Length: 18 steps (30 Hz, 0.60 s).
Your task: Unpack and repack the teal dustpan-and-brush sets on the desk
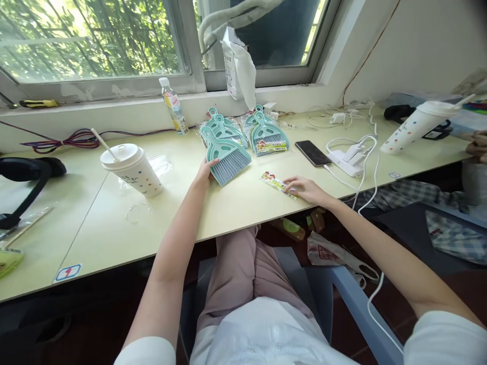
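My left hand grips the left edge of a mint-green mini dustpan with its grey-bristled brush, tilted above the tabletop. Most of the fingers are hidden behind it; the thumb lies on the front. Over on the right, my right hand has its fingers closed at the right end of a printed paper label, which lies flat on the table. Behind them rest more dustpan and brush sets, some at the back left and some in clear wrapping with a label at the back right.
A white paper cup with a straw stands left; another cup is far right. A phone and a white power strip with cables lie right. A bottle stands by the window. Another person's hand shows at the right edge.
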Available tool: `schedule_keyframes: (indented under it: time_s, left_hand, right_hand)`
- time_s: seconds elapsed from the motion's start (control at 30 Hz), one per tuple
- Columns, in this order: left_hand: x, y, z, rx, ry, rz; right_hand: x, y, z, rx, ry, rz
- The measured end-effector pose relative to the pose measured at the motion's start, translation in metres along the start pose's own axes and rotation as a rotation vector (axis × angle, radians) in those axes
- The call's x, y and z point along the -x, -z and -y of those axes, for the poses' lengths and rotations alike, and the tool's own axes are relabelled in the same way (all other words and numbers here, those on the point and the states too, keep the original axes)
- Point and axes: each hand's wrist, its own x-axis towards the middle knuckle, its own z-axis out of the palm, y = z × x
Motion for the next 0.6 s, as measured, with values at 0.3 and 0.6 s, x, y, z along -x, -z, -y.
schedule_keyframes:
  time_s: [0.3,0.6]
  left_hand:
    - [0.017,-0.002,-0.014,0.062,0.076,-0.049]
    - [0.019,-0.003,-0.014,0.063,0.084,-0.035]
  right_hand:
    - [-0.016,-0.004,-0.01,0.025,-0.153,-0.186]
    - [-0.014,0.022,-0.029,0.245,-0.292,0.015]
